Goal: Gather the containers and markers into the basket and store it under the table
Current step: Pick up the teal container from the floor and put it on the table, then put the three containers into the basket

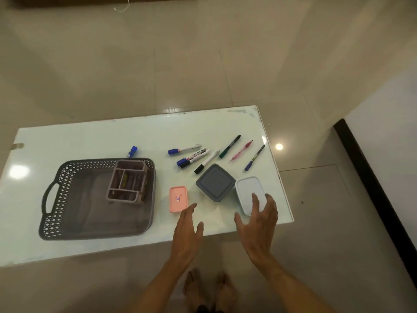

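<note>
- Hands first: left hand (187, 231) is spread open, fingers apart, hovering low centre of the frame just below the pink container (178, 199), holding nothing.
- Right hand (259, 224) is also open with fingers splayed; its fingertips overlap the near end of the white container (248, 190), though whether they touch the lid cannot be told.
- Grey container (215, 182) with a square lid sits between the pink and white ones, just beside the white one.
- Grey basket (67, 213) with a perforated wall and a handle on its left end lies at the left of the glass table (90, 141); a divided organiser (127, 181) stands inside it at its upper right corner.
- Markers are scattered above the containers, right of centre: a blue-capped marker (184, 150), two more blue-capped ones (194, 157) lying side by side, a black-capped marker (207, 161), a green pen (230, 146), a pink pen (242, 150) and a dark blue pen (255, 157).
- Small blue item (132, 152) lies just above the basket's upper rim; what it is cannot be told.
- Bare feet (209, 288) show on the tiled floor (203, 53) at the bottom of the frame.
</note>
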`<state>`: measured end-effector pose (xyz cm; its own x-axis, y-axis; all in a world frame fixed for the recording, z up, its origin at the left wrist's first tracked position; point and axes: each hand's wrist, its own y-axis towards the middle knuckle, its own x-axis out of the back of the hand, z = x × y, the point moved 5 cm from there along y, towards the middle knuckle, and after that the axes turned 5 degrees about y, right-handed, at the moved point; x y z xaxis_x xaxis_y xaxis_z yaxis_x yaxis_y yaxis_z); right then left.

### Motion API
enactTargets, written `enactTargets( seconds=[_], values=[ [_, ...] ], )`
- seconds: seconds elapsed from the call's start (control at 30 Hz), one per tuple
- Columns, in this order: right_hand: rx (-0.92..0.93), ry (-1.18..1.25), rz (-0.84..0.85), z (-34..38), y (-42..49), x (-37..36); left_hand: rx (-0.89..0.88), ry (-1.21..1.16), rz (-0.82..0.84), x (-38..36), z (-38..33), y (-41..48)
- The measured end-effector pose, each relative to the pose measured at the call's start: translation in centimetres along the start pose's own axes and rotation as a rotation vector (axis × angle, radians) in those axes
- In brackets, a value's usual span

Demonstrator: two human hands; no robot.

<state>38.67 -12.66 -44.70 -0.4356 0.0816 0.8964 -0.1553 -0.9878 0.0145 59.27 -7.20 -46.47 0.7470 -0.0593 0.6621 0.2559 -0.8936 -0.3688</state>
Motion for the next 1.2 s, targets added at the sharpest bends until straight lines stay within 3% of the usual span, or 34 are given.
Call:
enactTargets(
  seconds=[0.23, 0.4, 0.67, 0.97, 1.2],
  values=[
    [0.162, 0.155, 0.035, 6.6, 0.1, -2.3, 0.025, 0.042, -0.089, 4.9, 0.8, 0.8],
    [0.145, 0.198, 0.063, 9.4, 1.3, -4.4, 0.018, 0.031, -0.142, 7.6, 3.0, 1.6],
    [0.171, 0.288, -0.110, 11.0, 1.7, -9.0, -0.189, -0.014, -0.249, 10.5, 7.0, 4.4],
    [0.194, 0.251, -0.192, 11.1, -1.1, -12.2, -0.376, 0.039, -0.310, 12.0, 10.9, 4.8],
    [0.176, 0.087, -0.100, 8.4, -0.2, -11.1, -0.372, -0.041, -0.313, 12.0, 10.5, 4.7]
  ],
)
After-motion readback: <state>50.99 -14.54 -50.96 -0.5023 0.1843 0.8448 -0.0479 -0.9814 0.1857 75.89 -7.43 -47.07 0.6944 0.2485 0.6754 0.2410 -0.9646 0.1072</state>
